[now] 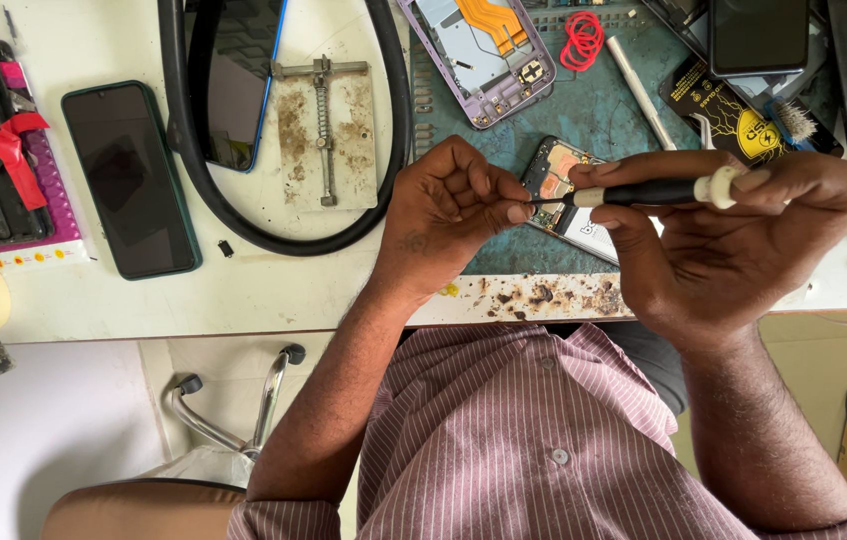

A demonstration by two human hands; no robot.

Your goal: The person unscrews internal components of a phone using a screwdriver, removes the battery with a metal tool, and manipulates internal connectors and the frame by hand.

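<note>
Screwdriver [644,192] — a slim black one with a white cap — lies level in the right hand [734,245], whose fingers are clenched around its handle, the forefinger resting toward the cap so the tool can be steadied and turned. Its thin tip points left into the left hand [444,215], where thumb and forefinger pinch together at the tip; whether they hold a tiny part there is too small to tell. Both hands hover just above an opened phone [569,195] lying on the green mat [594,110], close enough that anything dropped lands on the work. Farther back on the mat rests a purple phone frame [479,55] beside a red rubber band [582,40]. At the left of the bench [244,290], 1 dark phone [129,180] lies face up, well apart.
</note>
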